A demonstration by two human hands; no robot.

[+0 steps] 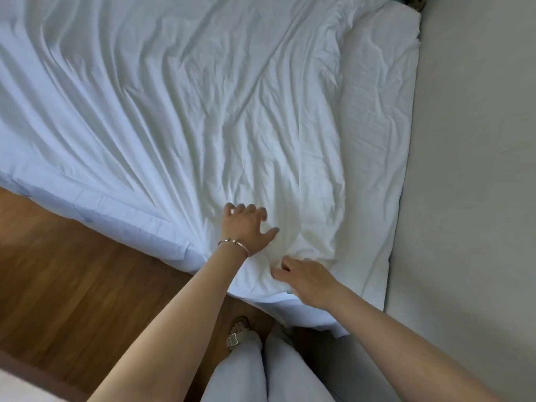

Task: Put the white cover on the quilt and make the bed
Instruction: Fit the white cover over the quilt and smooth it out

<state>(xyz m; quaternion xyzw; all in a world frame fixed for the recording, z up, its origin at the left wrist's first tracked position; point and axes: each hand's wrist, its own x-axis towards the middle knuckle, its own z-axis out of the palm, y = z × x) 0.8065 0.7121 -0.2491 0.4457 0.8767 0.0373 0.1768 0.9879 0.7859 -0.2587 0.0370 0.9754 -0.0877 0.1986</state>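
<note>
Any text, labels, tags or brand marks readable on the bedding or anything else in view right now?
None. The white quilt cover, the mattress sheet, the wall and the wooden floor show no writing. The sandal buckle and bracelet bear no readable mark.

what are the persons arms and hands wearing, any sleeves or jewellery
Both forearms are bare, with no sleeves reaching into view. The left hand has a thin metallic bracelet around its wrist, made of a few slim bands that look silver and gold in tone. The right hand and its wrist carry nothing visible: no watch, bracelet or ring. No gloves on either hand.
</note>
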